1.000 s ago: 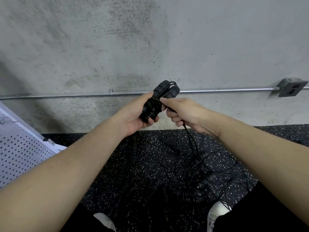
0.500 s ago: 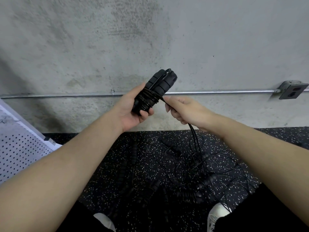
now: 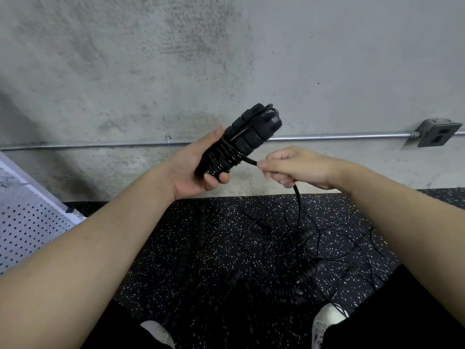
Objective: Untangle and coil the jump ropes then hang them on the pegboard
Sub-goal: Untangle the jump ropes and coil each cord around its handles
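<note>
My left hand (image 3: pixel 193 170) grips two black ridged jump rope handles (image 3: pixel 254 132) held together, tilted up to the right, with black cord wound several times round their lower part. To the right, my right hand (image 3: pixel 294 167) pinches the free cord (image 3: pixel 249 161) where it leaves the bundle; the cord then drops from my fist to the floor. A tangled pile of black jump ropes (image 3: pixel 297 250) with several ridged handles lies on the speckled floor between my feet. The white pegboard (image 3: pixel 27 222) leans at the left edge.
A concrete wall fills the upper view, with a metal conduit (image 3: pixel 339 136) running across it to an outlet box (image 3: pixel 439 133) at the right. Black speckled rubber floor (image 3: pixel 226 210) lies below. My white shoes (image 3: pixel 327 321) show at the bottom.
My right hand has drawn away to the right, pulling the cord taut from the handles. My left hand has tilted the handle bundle a little further up and to the right.
</note>
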{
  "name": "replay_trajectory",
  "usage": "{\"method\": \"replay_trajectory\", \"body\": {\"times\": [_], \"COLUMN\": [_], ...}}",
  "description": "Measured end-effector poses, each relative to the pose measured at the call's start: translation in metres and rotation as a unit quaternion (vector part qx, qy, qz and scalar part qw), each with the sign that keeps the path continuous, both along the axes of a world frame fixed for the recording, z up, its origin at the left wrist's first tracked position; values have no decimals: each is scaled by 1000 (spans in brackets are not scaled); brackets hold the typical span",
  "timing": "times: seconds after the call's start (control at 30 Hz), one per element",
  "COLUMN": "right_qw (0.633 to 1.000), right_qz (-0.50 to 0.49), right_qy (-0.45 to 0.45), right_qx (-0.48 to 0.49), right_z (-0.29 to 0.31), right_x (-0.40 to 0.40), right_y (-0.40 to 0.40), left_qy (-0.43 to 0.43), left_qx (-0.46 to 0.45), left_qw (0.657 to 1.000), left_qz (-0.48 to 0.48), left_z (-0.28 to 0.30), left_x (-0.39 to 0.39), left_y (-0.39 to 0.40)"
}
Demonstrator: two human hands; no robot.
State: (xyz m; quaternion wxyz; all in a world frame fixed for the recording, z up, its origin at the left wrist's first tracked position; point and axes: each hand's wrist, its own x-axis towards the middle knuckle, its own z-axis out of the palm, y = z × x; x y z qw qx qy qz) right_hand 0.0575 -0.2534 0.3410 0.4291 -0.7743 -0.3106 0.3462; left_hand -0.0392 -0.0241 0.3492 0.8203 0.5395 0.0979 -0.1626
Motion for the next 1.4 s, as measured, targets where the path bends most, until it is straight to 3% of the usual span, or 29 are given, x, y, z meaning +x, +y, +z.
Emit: {"method": "replay_trajectory", "body": {"times": [0.1,0.33,0.63,0.87,0.97,1.03,1.2,1.3,1.4], "right_qw": [994,991,991,991,993,991,985,992,992], "right_qz": [-22,-79,-105,-116,-98,-99,-95,-99,-122], "right_qy": [-76,-46,-22,-15,-12,3,23,30,45], "right_qx": [-70,-103,-83,-67,-65,-91,-139,-70,0], "right_z": [-7,-20,-18,-9,-4,-5,-5,-5,-7], "right_x": [8,15,2,-3,-8,-12,-19,-20,-20], "right_y": [-5,-3,22,26,26,27,28,31,34], "left_qy": [-24,-35,-84,-113,-142,-163,-195,-190,-190], "left_qx": [84,325,496,569,651,675,691,672,679], "left_qw": [993,936,841,799,729,705,691,715,709], "left_qz": [-79,-128,-199,-159,-153,-142,-87,-27,3], "left_z": [-4,-14,-21,-27,-30,-32,-36,-35,-36], "left_x": [-2,-1,4,2,1,2,8,10,13], "left_y": [-1,-19,-29,-26,-25,-25,-24,-25,-30]}}
